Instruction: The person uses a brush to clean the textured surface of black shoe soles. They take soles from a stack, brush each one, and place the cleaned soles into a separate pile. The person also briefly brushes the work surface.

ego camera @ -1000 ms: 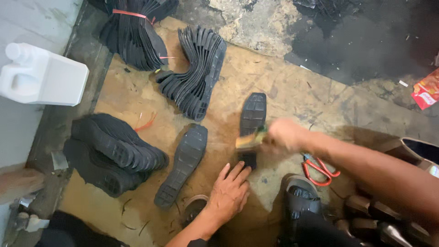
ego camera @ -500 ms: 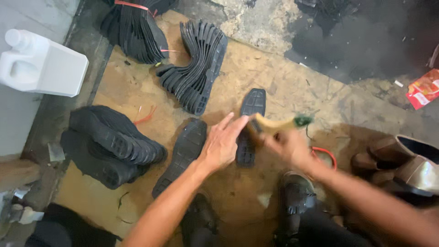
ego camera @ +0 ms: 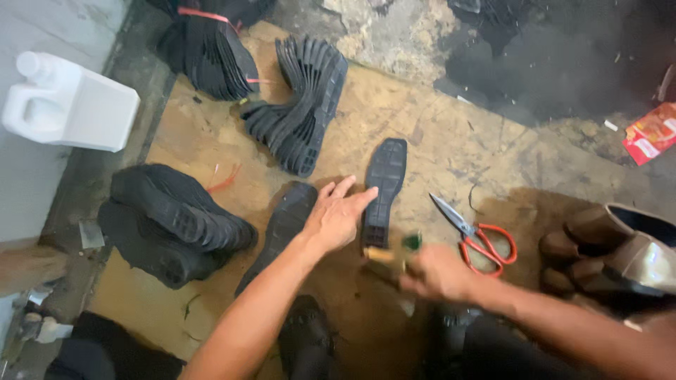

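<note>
Landmark for all positions: the black rubber shoe sole with a ribbed tread point(ego camera: 384, 190), lying flat and lengthwise near the middle of the stained, scuffed brown board point(ego camera: 451, 141) on the floor.

Nearest, just below the heel end of that sole, the right hand point(ego camera: 436, 273) is blurred; its fingers are clenched around a small wooden-handled brush with a green part point(ego camera: 394, 252), whose tip sits close to the sole's heel. Contact between brush and sole cannot be told.

The left hand point(ego camera: 336, 217) lies at the sole's left edge, palm down, fingers released and spread, fingertips touching the sole's side; it grasps nothing. Its wrist crosses a second black sole, smoother and slightly curved point(ego camera: 285, 225), lying just left of the landmark and partly hidden by the forearm.

Right of the landmark, a pair of scissors with red looped handles and open metal blades point(ego camera: 479, 236) rests on the board. Further right stand brown leather shoe uppers point(ego camera: 620, 253), glossy.

Left, well apart, a heap of black soles point(ego camera: 169, 222) lies stacked. Beyond the landmark's toe, a fanned row of ridged black soles point(ego camera: 303, 112) stands on edge; further still, a bundle tied with a red band point(ego camera: 211, 42). Far left, a white plastic jug point(ego camera: 70, 105); far right, a red wrapper point(ego camera: 651, 132).
</note>
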Demonstrator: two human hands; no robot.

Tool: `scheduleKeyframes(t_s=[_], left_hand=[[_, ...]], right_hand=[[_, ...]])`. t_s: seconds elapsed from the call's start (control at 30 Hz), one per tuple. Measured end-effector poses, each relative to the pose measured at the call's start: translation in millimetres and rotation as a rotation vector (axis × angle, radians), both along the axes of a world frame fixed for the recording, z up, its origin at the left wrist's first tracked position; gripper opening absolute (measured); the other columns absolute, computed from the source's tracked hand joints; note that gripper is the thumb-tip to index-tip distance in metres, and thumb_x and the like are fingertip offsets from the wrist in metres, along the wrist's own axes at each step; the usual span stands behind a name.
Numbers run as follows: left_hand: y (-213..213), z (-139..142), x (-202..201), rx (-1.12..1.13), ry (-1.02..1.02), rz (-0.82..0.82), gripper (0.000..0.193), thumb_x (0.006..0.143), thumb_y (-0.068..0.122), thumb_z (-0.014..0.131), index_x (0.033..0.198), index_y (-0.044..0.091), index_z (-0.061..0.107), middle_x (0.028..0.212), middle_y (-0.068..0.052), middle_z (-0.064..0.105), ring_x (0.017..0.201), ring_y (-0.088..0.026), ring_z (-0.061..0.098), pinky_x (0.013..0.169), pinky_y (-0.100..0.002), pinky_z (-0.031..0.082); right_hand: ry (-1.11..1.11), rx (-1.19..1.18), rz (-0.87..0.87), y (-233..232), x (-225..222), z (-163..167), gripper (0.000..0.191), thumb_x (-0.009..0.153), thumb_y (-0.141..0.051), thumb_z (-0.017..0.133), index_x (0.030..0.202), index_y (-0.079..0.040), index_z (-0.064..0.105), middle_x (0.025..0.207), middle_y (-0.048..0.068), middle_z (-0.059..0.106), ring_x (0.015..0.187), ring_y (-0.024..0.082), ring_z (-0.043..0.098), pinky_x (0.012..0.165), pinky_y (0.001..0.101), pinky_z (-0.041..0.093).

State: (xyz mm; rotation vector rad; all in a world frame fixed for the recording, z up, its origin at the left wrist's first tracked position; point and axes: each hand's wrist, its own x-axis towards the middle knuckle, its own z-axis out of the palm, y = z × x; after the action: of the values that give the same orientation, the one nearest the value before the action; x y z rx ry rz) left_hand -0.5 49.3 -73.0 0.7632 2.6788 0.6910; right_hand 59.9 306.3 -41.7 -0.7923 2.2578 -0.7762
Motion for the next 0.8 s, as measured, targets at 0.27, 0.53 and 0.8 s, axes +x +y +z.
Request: scheduleKeyframes(t_s=[0.27, 0.53, 0.8], left_hand=[[-0.3, 1.4, -2.1, -0.047, -0.084, -0.014, 0.067, 0.080, -0.001, 0.057, 0.144, 0.020, 0.052, 0.129, -0.007, 0.069, 0.144, -0.035, 0.041, 0.113, -0.057, 0.031], [-3.8, 4.8, -4.0, -0.038, -0.144, -0.006, 0.079, 0.067, 0.003, 0.065, 0.143, 0.022, 0.051, 0.129, -0.008, 0.068, 0.144, -0.033, 0.038, 0.114, -0.053, 0.029], [-1.1, 5.4, -5.3, -0.128, -0.168, -0.011, 0.075, 0.079, -0.004, 0.057, 0.148, 0.023, 0.048, 0.127, -0.006, 0.070, 0.149, -0.029, 0.037, 0.119, -0.053, 0.028]], right_hand=[[0.157, -0.408, -0.159, -0.8, -5.6, 7.1, 0.026, 0.083, -0.017, 0.070, 0.099, 0.003, 0.073, 0.070, 0.021, 0.066, 0.052, 0.036, 0.061, 0.045, 0.0438, 0.049], [0.050, 0.115, -0.186, 11.8, 3.8, 0.7, 0.046, 0.085, -0.040, 0.076, 0.059, -0.004, 0.071, 0.050, 0.021, 0.059, 0.043, 0.037, 0.058, 0.045, 0.0473, 0.047], [-0.065, 0.076, -0.059, 18.0, 9.9, 2.1, 0.038, 0.084, -0.036, 0.079, 0.070, -0.003, 0.068, 0.063, 0.020, 0.064, 0.056, 0.038, 0.062, 0.051, 0.0477, 0.048]])
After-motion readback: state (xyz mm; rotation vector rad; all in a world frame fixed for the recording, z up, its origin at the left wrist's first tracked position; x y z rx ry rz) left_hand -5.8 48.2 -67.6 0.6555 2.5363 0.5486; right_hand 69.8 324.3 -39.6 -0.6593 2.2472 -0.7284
